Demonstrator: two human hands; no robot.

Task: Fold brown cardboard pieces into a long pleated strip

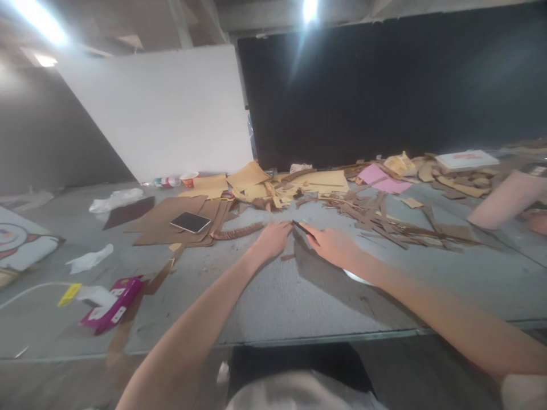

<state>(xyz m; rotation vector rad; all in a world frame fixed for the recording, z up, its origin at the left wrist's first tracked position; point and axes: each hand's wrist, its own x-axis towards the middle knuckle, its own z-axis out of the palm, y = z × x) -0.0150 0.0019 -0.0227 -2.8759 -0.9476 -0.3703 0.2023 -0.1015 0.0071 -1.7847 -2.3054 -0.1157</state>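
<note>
Partway through, I'd judge: thin brown cardboard strips (384, 223) lie heaped, flat brown cardboard sheets (154, 230) stacked, seemingly uncut.
The right hand (332, 246) grips a slim black-and-yellow tool (302, 228) over the grey tabletop (273, 302), just beside the left hand (274, 238), whose hold I cannot tell.

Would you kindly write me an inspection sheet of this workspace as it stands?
Surface: grey table, littered along its far side.
Job's things: slim black tool in the right hand; textured brown strip beside the left hand.
Clutter: brown offcuts, pink sheet, and a phone on brown sheets.
Hands: right grips the tool; left is low over the table, its grasp unclear.
Cables: white cable from the left edge toward a magenta item; connection unclear.
Surroundings: white panel, black panel, lit ceiling lights.
</note>
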